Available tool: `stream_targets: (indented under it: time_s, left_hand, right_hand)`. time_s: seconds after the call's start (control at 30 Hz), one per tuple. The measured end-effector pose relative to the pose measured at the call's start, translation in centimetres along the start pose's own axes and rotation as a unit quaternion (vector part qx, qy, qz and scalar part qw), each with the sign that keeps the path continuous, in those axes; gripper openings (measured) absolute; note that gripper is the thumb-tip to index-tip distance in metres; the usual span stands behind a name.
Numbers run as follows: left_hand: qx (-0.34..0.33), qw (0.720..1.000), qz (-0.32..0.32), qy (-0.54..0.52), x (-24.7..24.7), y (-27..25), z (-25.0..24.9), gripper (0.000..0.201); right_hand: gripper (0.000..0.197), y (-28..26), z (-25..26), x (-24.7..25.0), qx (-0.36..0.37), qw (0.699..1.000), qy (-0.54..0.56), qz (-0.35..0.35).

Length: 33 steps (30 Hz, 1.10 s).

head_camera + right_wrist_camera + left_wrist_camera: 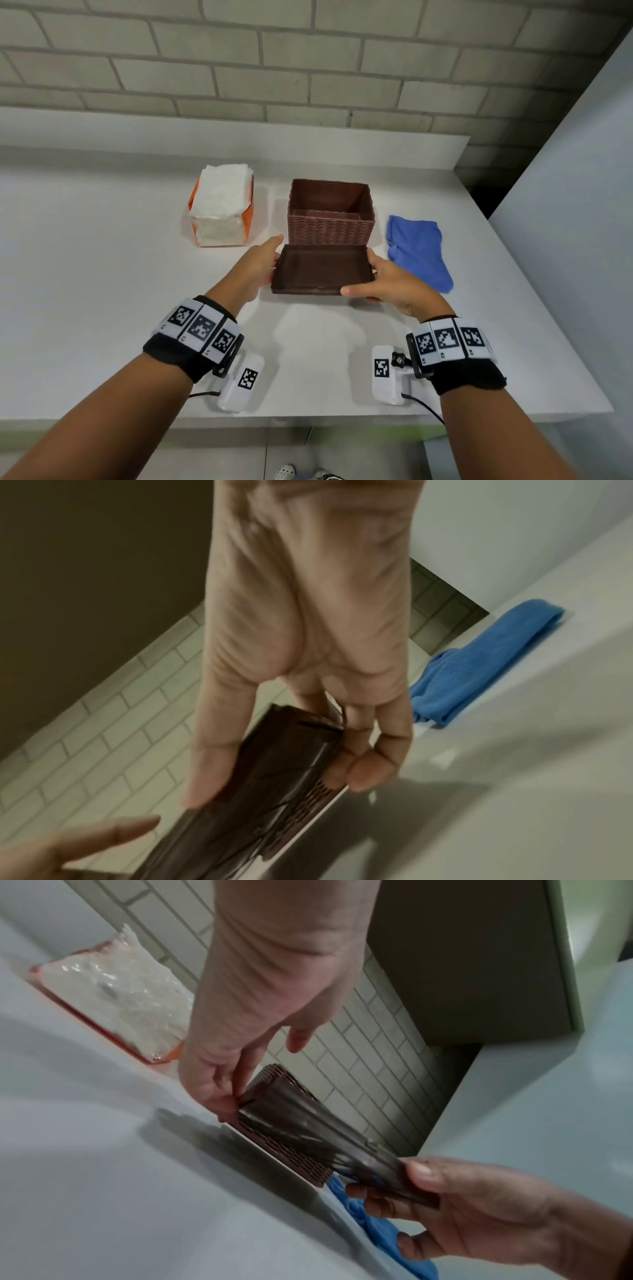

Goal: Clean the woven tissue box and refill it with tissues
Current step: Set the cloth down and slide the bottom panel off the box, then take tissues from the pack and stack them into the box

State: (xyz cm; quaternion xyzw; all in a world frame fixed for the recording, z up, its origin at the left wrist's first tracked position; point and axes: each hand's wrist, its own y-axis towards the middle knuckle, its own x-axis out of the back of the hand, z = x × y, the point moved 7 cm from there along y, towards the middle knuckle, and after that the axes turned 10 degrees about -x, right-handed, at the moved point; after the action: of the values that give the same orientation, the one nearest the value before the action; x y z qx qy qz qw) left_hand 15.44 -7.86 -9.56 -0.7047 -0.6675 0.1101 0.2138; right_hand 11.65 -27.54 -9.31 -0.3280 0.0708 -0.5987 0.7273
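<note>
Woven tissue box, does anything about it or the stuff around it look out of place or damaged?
Nothing looks damaged or spilled. The woven box stands open and empty; both hands, left hand and right hand, hold its lid in front of it. The tissue pack and the blue cloth lie either side.

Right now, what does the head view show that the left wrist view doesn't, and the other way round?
Head view only: the woven box's empty inside, and the tissue pack's open top. Left wrist view only: left fingers pinching the lid's corner from close up. Both: both hands holding the lid, left hand and right hand, with the blue cloth beside the box.
</note>
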Motion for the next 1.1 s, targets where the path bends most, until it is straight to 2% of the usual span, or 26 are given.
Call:
stream_targets:
  time_s: [0.1,0.2,0.4,0.47,0.57,0.73,0.8,0.93,1.1]
  left_hand:
    - [-0.018,1.0,-0.003,0.018,-0.6,0.2,0.2,0.056]
    - [-0.025,0.999,-0.016,0.041,-0.7,0.3,0.4,0.059]
    - [-0.032,0.996,-0.014,0.078,-0.9,0.5,0.0,0.054]
    - [-0.04,0.995,-0.019,0.086,-0.3,0.6,-0.3,0.053]
    - [-0.068,0.99,-0.043,0.115,1.4,1.0,-1.4,0.053]
    - [-0.114,0.979,-0.123,0.116,6.7,2.1,-3.6,0.062]
    - [-0.106,0.974,-0.167,0.113,9.0,2.7,-4.0,0.062]
    - [-0.068,0.964,-0.237,0.1,12.7,3.7,-4.0,0.061]
    - [-0.025,0.97,-0.243,0.002,14.6,5.9,-2.9,0.073]
  right_hand:
    - [0.096,0.6,-0.9,0.3,-0.046,0.997,-0.061,-0.029]
    - [0.098,0.6,-1.1,0.7,-0.075,0.983,-0.152,-0.069]
    - [0.093,0.2,0.8,0.9,-0.137,0.94,-0.296,-0.103]
    - [0.084,-0.2,1.9,0.9,-0.149,0.922,-0.341,-0.103]
    - [0.076,-0.7,4.7,0.5,-0.118,0.911,-0.379,-0.109]
    - [0.067,-1.2,11.3,-2.0,-0.017,0.903,-0.412,-0.122]
    - [0.066,-0.7,13.8,-3.4,0.019,0.894,-0.429,-0.127]
    - [0.057,2.5,17.6,-7.7,0.086,0.859,-0.493,-0.103]
    - [0.06,8.2,20.0,-12.3,0.141,0.823,-0.542,-0.098]
